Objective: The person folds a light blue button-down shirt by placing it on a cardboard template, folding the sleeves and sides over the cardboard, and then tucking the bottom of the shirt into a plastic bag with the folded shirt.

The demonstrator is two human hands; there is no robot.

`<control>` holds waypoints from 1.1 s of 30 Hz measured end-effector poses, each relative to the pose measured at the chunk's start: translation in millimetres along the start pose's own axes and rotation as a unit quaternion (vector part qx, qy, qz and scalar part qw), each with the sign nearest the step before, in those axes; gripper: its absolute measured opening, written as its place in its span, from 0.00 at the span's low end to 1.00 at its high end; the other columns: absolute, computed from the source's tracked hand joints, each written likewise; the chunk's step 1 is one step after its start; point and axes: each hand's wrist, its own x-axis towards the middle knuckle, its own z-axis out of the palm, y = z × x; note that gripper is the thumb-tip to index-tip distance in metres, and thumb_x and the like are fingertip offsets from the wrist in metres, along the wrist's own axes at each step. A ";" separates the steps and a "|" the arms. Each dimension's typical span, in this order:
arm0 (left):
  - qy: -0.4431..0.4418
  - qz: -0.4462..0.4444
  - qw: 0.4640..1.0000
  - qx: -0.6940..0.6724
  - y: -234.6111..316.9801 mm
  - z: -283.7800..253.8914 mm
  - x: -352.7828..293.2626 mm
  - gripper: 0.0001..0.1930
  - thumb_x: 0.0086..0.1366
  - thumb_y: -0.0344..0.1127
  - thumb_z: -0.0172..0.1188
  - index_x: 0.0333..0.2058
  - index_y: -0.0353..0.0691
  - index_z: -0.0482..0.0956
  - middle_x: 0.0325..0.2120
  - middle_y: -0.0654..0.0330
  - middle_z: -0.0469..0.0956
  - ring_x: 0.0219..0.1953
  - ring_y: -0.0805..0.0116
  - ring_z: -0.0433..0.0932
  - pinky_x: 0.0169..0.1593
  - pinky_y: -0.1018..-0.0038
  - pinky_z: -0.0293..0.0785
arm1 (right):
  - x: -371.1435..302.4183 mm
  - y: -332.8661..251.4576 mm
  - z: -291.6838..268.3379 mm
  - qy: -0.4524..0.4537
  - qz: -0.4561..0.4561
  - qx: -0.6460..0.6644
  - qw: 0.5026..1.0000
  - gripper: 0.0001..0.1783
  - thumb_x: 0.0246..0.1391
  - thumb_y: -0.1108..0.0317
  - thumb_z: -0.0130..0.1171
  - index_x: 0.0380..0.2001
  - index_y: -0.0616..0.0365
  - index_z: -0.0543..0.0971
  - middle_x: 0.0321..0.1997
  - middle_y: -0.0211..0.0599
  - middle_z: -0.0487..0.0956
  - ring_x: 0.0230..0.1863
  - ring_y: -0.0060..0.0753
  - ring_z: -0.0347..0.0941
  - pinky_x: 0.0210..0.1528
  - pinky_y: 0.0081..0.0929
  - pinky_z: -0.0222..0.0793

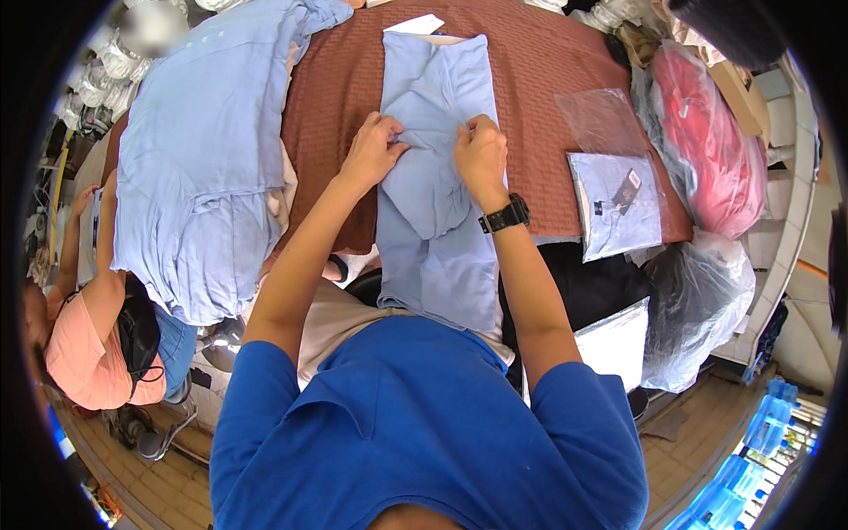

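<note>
A light blue garment [437, 88] lies in a long, narrow strip down the middle of the brown cloth [543, 57], its far end on the table and its near end reaching over the edge to the wearer's lap. Creases gather across its middle, and a loose, rounded flap lies over the lower half.

The left hand [375, 150] rests at the strip's left edge, thumb and fingertips on the fabric. The right hand [481, 155] lies on the right side, fingers curled down against it. The hands are apart, with creased fabric between them; whether either pinches a fold, I cannot tell. A black watch [505, 215] circles the right wrist.

A white card [417, 24] shows at the strip's far end. To the left, a broad pile [203, 132] of light blue clothes hangs over the table's near edge. To the right, a packed garment [594, 231] with a dark tag [627, 192] lies in clear plastic, just below a flat clear bag [601, 119]. Beyond are a red bundle [702, 132] wrapped in plastic and, nearer, a crumpled plastic bag [702, 305].

At far left is a co-worker [79, 344] in a peach top; at lower right stand blue bottles [729, 490].
</note>
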 end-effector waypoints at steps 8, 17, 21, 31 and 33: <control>0.046 -0.079 0.983 -0.158 -13.5 -6.4 -0.9 0.05 0.59 0.26 0.65 0.31 0.33 0.77 0.22 0.61 0.77 0.23 0.73 0.75 0.31 0.75 0.72 | -2.2 25.4 18.1 0.020 -0.006 -0.014 1.000 0.12 0.54 0.69 0.62 0.38 0.64 0.76 0.33 0.52 0.80 0.35 0.55 0.78 0.39 0.46 0.73; -0.253 -0.087 0.961 -0.071 36.2 -116.9 -127.4 0.12 0.62 0.30 0.62 0.43 0.32 0.79 0.28 0.59 0.79 0.30 0.70 0.77 0.35 0.73 0.73 | 14.5 40.8 -27.0 -0.034 -0.057 0.095 0.993 0.17 0.52 0.66 0.66 0.44 0.62 0.78 0.33 0.48 0.83 0.32 0.42 0.81 0.36 0.36 0.75; -0.043 -0.105 0.993 -0.039 34.9 -96.2 -76.7 0.12 0.64 0.36 0.62 0.40 0.32 0.78 0.39 0.52 0.79 0.37 0.60 0.80 0.40 0.68 0.74 | 72.6 30.9 -11.3 -0.054 -0.067 0.074 0.994 0.17 0.52 0.62 0.66 0.42 0.62 0.79 0.37 0.51 0.83 0.37 0.47 0.81 0.40 0.39 0.75; -0.184 -0.163 0.968 -0.040 88.0 -24.1 -70.5 0.23 0.64 0.39 0.62 0.52 0.33 0.65 0.30 0.43 0.77 0.34 0.53 0.79 0.40 0.66 0.74 | 122.2 34.6 51.1 -0.101 -0.039 -0.011 0.994 0.23 0.50 0.55 0.67 0.42 0.64 0.80 0.36 0.51 0.84 0.41 0.48 0.81 0.47 0.37 0.75; -0.143 -0.183 0.965 -0.125 96.5 -24.1 -74.3 0.20 0.66 0.37 0.61 0.52 0.34 0.68 0.31 0.48 0.79 0.34 0.60 0.80 0.39 0.70 0.74 | 119.2 30.2 51.0 -0.114 -0.037 0.036 0.992 0.21 0.51 0.56 0.67 0.41 0.63 0.80 0.38 0.51 0.83 0.43 0.50 0.80 0.47 0.39 0.75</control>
